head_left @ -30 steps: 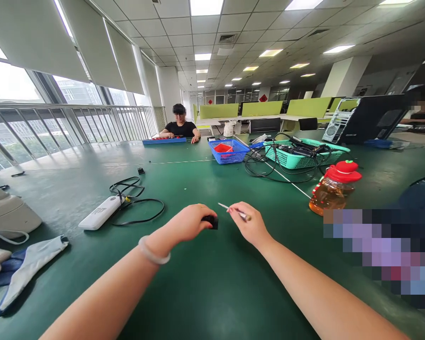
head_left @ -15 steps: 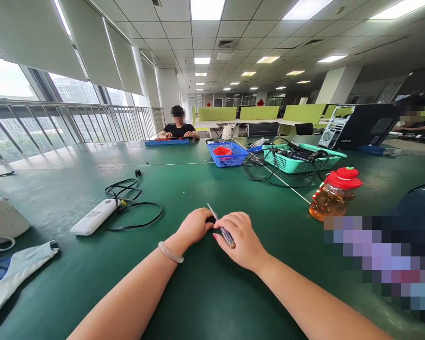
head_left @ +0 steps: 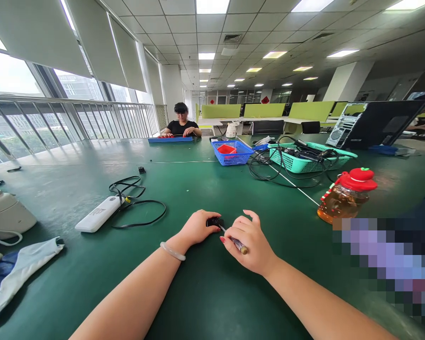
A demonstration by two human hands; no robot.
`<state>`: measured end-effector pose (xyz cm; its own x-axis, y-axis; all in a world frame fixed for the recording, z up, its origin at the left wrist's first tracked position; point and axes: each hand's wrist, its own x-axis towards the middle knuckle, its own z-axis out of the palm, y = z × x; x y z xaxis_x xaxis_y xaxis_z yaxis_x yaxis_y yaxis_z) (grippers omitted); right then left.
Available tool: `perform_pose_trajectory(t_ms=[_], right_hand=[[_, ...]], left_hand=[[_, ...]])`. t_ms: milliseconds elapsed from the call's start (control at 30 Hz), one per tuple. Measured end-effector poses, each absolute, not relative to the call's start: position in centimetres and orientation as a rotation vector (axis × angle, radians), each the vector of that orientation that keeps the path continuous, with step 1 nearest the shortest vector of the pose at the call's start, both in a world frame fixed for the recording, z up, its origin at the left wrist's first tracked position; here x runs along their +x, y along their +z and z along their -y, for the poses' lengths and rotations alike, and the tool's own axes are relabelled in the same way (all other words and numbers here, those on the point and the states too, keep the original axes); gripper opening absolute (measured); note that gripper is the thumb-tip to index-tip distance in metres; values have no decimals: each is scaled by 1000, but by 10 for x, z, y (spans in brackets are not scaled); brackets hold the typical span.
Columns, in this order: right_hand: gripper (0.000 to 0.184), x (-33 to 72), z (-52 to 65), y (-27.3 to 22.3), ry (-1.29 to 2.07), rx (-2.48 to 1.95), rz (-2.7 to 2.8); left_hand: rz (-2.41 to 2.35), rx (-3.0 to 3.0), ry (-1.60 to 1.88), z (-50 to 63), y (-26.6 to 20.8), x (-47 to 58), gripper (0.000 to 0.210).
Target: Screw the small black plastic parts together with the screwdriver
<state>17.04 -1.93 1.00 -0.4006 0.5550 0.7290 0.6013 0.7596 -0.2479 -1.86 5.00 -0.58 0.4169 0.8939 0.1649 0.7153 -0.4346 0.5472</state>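
My left hand [head_left: 199, 226], with a pale bangle [head_left: 173, 251] on its wrist, is closed on a small black part [head_left: 215, 222] resting on the green table [head_left: 201, 293]. What kind of part it is I cannot make out. My right hand [head_left: 250, 243] grips a screwdriver [head_left: 240, 245] by its clear handle, which has a brownish end. The screwdriver's shaft points left, and its tip is at the black part, partly hidden. One finger of the right hand is raised off the handle.
A white power strip [head_left: 99, 215] with a black cable lies to the left. On the right stands a red-lidded bottle [head_left: 347, 196] of amber liquid. Farther back are a blue basket [head_left: 233, 158], a green basket of cables [head_left: 301, 163] and a person [head_left: 182, 126] across the table.
The screwdriver has swung down from pointing up and away, so its tip now meets the black part. My right hand has shifted slightly right; the black part shows more.
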Motion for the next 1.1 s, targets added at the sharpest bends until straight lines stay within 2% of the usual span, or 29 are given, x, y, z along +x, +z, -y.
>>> perform_pose_trajectory(t_ms=[1100], right_hand=[[22,166,24,10,-159,-850,2299]], left_hand=[[-1391,2355,624,-47,-8,-17,45]])
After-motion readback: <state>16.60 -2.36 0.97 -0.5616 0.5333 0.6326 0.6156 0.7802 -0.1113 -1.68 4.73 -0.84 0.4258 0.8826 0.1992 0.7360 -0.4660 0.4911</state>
